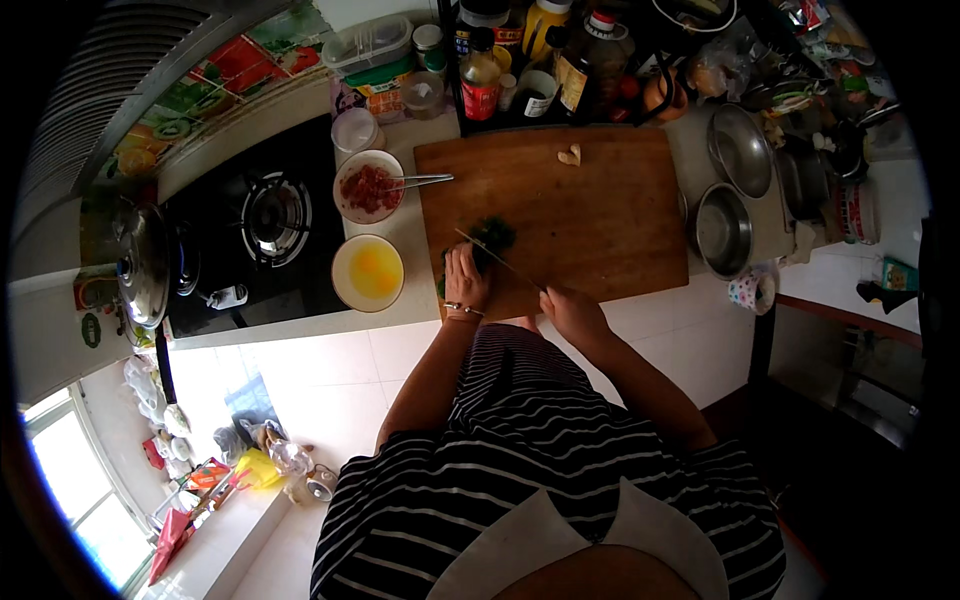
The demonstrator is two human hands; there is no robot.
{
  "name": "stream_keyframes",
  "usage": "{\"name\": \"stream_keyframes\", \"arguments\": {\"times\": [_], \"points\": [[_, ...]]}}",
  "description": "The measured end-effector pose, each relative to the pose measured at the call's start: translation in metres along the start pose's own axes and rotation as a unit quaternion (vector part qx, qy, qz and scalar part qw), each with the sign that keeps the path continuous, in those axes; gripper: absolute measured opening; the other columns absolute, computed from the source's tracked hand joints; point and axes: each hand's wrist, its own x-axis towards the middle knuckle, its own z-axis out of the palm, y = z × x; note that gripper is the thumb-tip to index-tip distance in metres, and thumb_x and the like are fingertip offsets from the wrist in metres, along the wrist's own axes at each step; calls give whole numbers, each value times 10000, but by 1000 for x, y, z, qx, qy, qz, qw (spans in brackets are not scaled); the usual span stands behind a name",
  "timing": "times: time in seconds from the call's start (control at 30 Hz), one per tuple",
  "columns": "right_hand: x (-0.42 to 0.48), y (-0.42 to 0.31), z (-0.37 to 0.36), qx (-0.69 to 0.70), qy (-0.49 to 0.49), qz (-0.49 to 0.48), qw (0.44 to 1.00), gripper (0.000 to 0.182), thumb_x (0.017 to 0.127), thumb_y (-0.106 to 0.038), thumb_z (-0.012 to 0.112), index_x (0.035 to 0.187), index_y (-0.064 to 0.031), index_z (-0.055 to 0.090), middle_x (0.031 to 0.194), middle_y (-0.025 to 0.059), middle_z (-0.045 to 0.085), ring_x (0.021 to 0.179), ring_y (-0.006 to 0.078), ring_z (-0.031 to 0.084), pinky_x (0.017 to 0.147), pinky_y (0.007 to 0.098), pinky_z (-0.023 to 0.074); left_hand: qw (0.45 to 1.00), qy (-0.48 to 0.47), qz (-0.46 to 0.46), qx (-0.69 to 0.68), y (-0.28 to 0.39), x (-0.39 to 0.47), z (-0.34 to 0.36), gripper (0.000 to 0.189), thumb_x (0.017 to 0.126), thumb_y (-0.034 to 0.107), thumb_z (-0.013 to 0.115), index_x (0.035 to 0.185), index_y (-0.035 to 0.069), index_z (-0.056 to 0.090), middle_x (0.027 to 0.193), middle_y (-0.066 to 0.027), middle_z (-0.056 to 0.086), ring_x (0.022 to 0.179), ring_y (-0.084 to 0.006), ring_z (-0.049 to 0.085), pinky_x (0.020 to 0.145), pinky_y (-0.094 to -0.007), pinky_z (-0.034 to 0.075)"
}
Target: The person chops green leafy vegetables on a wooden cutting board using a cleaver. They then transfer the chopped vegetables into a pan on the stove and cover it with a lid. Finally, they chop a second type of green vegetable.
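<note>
On a wooden cutting board (592, 210) lies a small pile of dark green leafy herbs (495, 234), toward the left edge. My left hand (465, 274) presses down on the greens, its fingers curled near the blade. A kitchen knife (499, 256), seen almost edge-on, crosses the greens beside those fingertips. Its handle is in my right hand (576, 315), closed around it at the board's front edge. Part of the greens is hidden under my left hand. A piece of ginger (570, 155) sits near the back of the board.
Left of the board stand a bowl of raw meat (367, 187) with metal chopsticks and a bowl of cracked eggs (369, 273). A gas stove (247, 225) is farther left. Bottles (480, 79) line the back; metal bowls (724, 229) stand at the right.
</note>
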Motion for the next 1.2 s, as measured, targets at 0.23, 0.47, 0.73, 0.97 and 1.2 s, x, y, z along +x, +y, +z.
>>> {"name": "stream_keyframes", "arguments": {"times": [0.23,0.47,0.73,0.97,1.2], "points": [[4,10,12,-7,11,-15,1000,221,944,-247,537,947,-27,551,819,228,638,735,429,622,632,523,484,998,18,-6,-59,-4,-4,-3,510,705,55,740,1153,43,498,1184,-223,519,1078,-435,503,924,-495,443],[1,1,-3,-4,4,0,1000,258,953,-273,514,930,-21,564,838,210,643,743,415,631,654,504,501,997,-62,45,21,-15,-4,-8,367,765,125,683,1101,37,565,1185,-168,539,1115,-384,516,963,-456,449],[0,2,-4,-29,-7,-17,999,235,943,-257,530,919,-27,569,831,200,653,728,412,635,647,501,509,996,-76,27,28,-6,1,-16,376,750,75,652,1121,67,592,1182,-144,570,1104,-378,527,959,-455,459],[17,5,17,-51,-9,-18,999,219,930,-241,567,871,-30,566,797,197,641,729,402,626,632,500,489,998,-51,44,-11,-7,5,-15,350,726,39,642,1076,36,617,1150,-151,592,1097,-376,546,948,-449,473],[9,-13,-12,-11,-6,-1,1000,238,945,-265,530,941,-32,577,813,222,640,731,422,621,647,509,492,999,-50,16,-5,-4,5,-19,332,726,29,661,1055,27,618,1132,-162,597,1099,-377,544,968,-451,455]]}}
